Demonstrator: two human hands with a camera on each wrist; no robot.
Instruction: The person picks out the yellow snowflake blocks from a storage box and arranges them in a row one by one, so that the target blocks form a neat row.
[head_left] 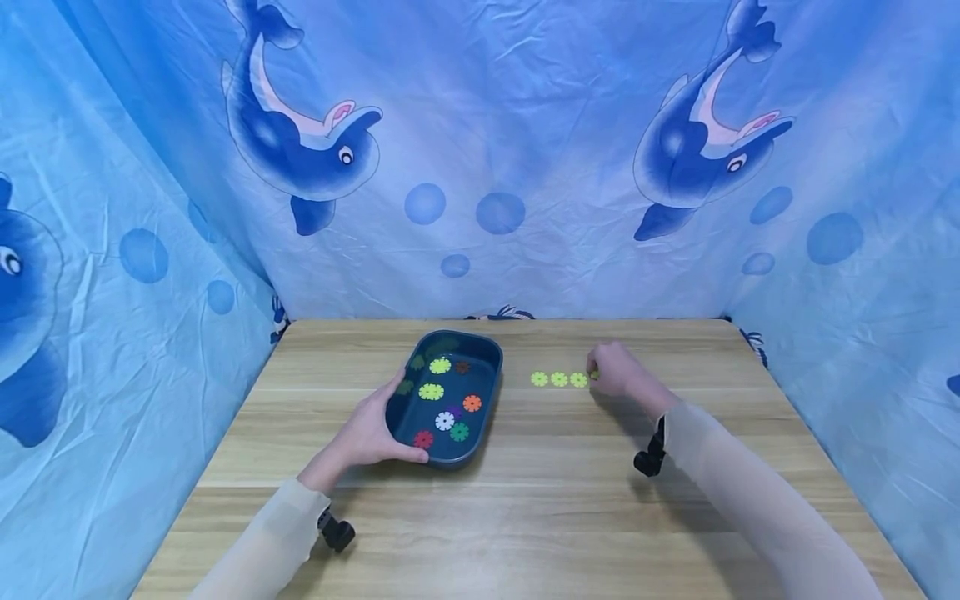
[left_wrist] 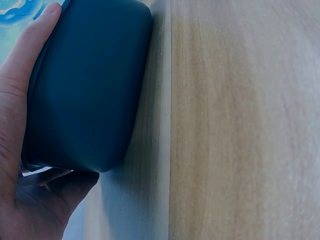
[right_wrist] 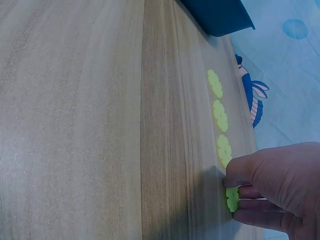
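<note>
A dark blue plastic tray (head_left: 491, 375) stands tilted on the table's left half, its near end raised in the left wrist view. My left hand (head_left: 371, 429) grips its left side, thumb along the near rim and fingers around the wall. Inside lie several notched snowflake discs: yellow-green (head_left: 431, 392), orange (head_left: 472, 403), white (head_left: 445, 421), green (head_left: 459, 432), red (head_left: 423, 439) and brown (head_left: 462, 367). To the right of the tray, three yellow-green discs (head_left: 559, 379) lie in a row. At the row's right end my right hand (head_left: 618, 371) pinches another yellow-green disc (right_wrist: 232, 200) close over the wood.
The wooden table (head_left: 540, 517) ends at the back against a blue curtain (head_left: 570, 267) printed with dolphins and bubbles. More curtain hangs along both sides. Each wrist carries a small black camera (head_left: 651, 454).
</note>
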